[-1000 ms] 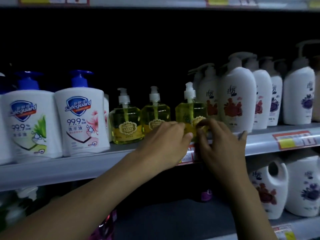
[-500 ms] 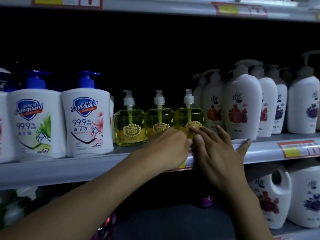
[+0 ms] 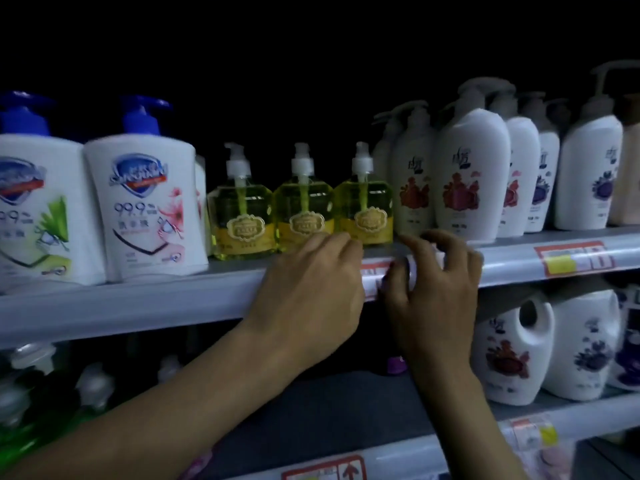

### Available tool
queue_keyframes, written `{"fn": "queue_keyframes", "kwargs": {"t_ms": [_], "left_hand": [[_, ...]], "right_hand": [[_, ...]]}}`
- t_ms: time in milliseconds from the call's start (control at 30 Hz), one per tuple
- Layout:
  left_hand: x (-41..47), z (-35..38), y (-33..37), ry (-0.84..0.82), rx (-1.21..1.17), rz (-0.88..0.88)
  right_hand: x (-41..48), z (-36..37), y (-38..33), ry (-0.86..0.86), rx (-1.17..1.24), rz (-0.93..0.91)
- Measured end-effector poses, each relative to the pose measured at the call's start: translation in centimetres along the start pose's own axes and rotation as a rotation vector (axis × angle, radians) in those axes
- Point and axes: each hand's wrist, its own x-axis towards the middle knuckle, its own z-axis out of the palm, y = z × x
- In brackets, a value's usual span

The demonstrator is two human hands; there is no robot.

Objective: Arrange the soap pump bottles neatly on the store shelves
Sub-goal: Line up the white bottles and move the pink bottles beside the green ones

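Three clear yellow soap pump bottles stand side by side in a row on the middle shelf [image 3: 138, 299]: the left bottle [image 3: 242, 216], the middle bottle [image 3: 303, 202] and the right bottle [image 3: 365, 206]. My left hand [image 3: 311, 285] is in front of the shelf edge. Its fingertips reach the base of the middle and right bottles. My right hand [image 3: 436, 282] hangs at the shelf edge just right of the row. Its fingers are loosely curled and hold nothing.
White Safeguard pump bottles [image 3: 145, 209] with blue pumps stand left of the yellow row. Tall white pump bottles [image 3: 471, 174] stand to its right. Price labels [image 3: 575, 259] run along the shelf edge. White jugs [image 3: 512, 348] fill the lower shelf at the right.
Both hands have come down from the right yellow bottle to the shelf edge. That bottle now stands level with the other two. The view has moved closer.
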Motion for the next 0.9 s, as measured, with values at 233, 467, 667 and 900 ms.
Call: {"fn": "queue_keyframes", "kwargs": {"t_ms": [233,467,667,900], "left_hand": [[-7.7,5.7,1.4,0.128,-0.092,0.176],[-11.1,14.6,4.2,-0.218,-0.516,-0.149],[-5.7,22.5,4.0,-0.498,-1.003,-0.848],[-2.0,24.3,4.3,-0.666,-1.273,-1.045]], "right_hand": [[-7.3,-0.6,4.3,-0.206,-0.002,-0.203],[-9.2,2.2,10.9,-0.711,-0.123,0.546],[-9.3,4.6,12.2,-0.871,0.012,0.739],[-10.0,6.6,13.7,-0.924,0.173,0.794]]}}
